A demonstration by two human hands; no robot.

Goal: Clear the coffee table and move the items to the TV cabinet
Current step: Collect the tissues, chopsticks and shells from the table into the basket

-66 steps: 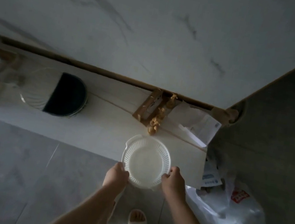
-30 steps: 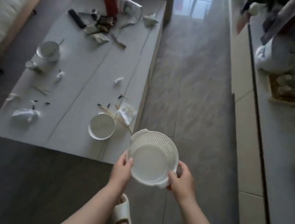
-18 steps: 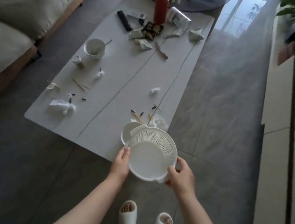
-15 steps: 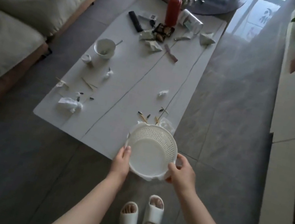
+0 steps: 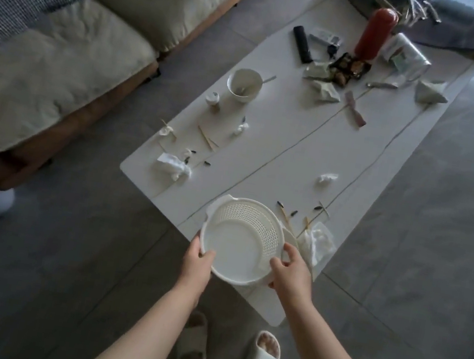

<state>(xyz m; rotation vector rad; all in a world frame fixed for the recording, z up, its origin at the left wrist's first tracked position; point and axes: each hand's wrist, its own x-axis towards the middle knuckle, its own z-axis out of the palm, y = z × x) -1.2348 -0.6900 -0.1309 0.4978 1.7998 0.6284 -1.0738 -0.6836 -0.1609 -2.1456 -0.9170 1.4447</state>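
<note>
Head view, looking down: left hand [image 5: 199,259] curled on the near-left rim of a white basket [image 5: 243,240], thumb over the edge, fingers hidden under it. Right hand [image 5: 292,274] pinching the near-right rim, thumb and fingers closed on the edge. Basket empty, full of little holes round its wall, held level just above the near end of the white desk [image 5: 291,144]. Peeking out from under the basket on the right, the edge of a small white dish [image 5: 291,238], and just beside that a crumpled clear bag [image 5: 317,244]. Farther out, little sticks and dark seeds near the bag, a small paper ball [image 5: 327,179] in the middle, a bigger paper wad [image 5: 173,165] at the left edge. Farther still, a white cup [image 5: 244,85] with something thin poking out, then a black remote [image 5: 303,44], a snack tray [image 5: 349,69] and a tall red bottle [image 5: 374,34] at the far end. Sofa [image 5: 64,40] off to the left. Looks like the gathering step, with the desk still messy and nothing packed yet. Next move probably calls for setting the basket down flat on a bare spot, freeing one hand, then picking up the closest things first, maybe the dish. Careful with the cup: could tip over if bumped.
</note>
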